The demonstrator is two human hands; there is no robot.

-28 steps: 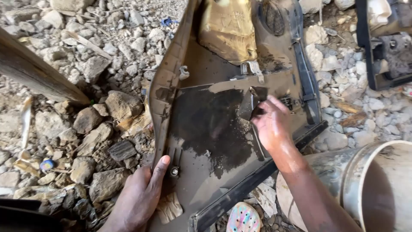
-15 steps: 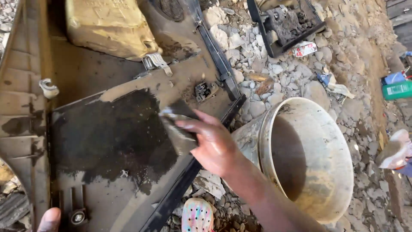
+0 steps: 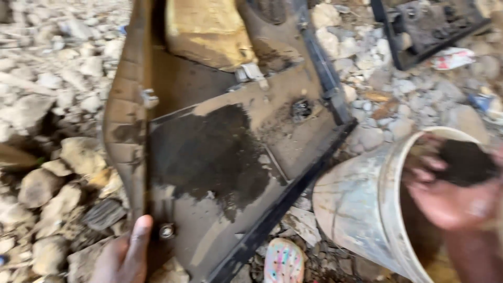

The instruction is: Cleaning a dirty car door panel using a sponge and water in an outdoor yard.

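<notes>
the big muddy panel (image 3: 220, 157) lies on rubble (image 3: 57, 131), its near corner under the left hand (image 3: 123, 254), fingers flat against it, holding nothing; the pale bucket (image 3: 356, 204) now surrounds the right hand (image 3: 453, 196), which has left the panel, fingers curled around 1 dark sponge (image 3: 466, 162), likely dipping it

right hand (image 3: 450, 199): moved off panel (image 3: 220, 157) | now over bucket (image 3: 361, 199) | holding dark clump (image 3: 466, 162)
</notes>
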